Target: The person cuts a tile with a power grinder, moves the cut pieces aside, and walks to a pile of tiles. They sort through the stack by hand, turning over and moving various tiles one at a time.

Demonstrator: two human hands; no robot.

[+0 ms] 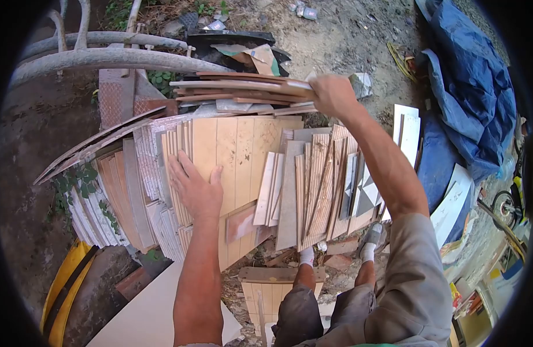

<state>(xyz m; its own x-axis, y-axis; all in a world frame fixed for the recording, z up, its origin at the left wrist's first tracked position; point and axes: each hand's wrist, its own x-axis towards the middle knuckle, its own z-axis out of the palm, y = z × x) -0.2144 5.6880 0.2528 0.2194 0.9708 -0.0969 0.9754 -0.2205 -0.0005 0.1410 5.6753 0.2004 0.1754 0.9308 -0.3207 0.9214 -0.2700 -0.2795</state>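
Note:
My left hand (196, 188) rests with spread fingers on a large beige tile (234, 144), beside the edges of several tiles standing on end. Farther off, my right hand (334, 95) is closed around the right end of a long thin tile (295, 88), at the edge of a flat pile of reddish-brown tiles (232, 87). Its fingertips are partly hidden and slightly blurred. To the right of the beige tile, a row of ribbed tiles (318, 179) leans upright, with a grey-and-white patterned tile (367, 194) among them.
White-edged tiles (93, 217) stand at the left near green leaves. Curved metal pipes (104, 58) cross the upper left. A blue tarp (472, 87) lies at the right. A yellow curved object (64, 289) is at lower left, a pale board (139, 306) near my left forearm.

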